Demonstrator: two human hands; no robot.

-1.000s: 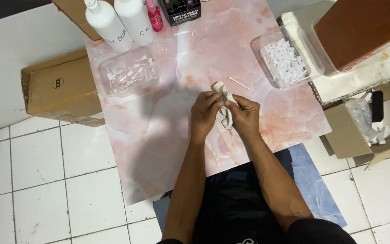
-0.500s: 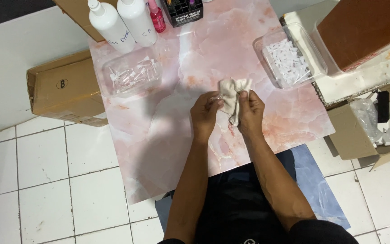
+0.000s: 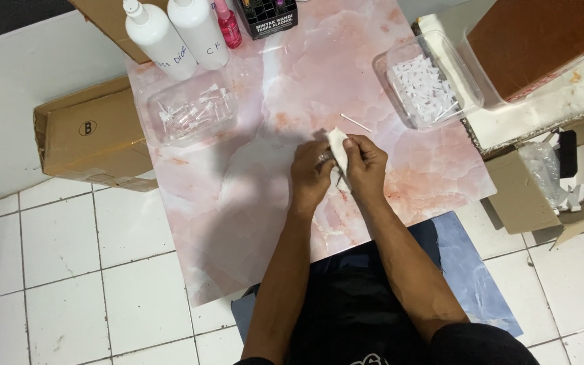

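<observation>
Both hands meet mid-frame over the pink marbled worktop [image 3: 238, 223]. Left hand [image 3: 311, 177] and right hand [image 3: 366, 169] each clenched on a white cloth [image 3: 337, 143] bunched between them, long axis running up-frame, top end poking above fingertips. Thin white stick [image 3: 355, 122] lies just upper right, nearer right hand.

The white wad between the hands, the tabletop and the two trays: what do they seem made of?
White wad: soft cloth or tissue, by its crumpled folds; which one is unclear. Tabletop: glossy pink marble-look slab, veined; real stone or laminate is unclear. Left tray and right tray: clear thin plastic, contents showing through.
</observation>
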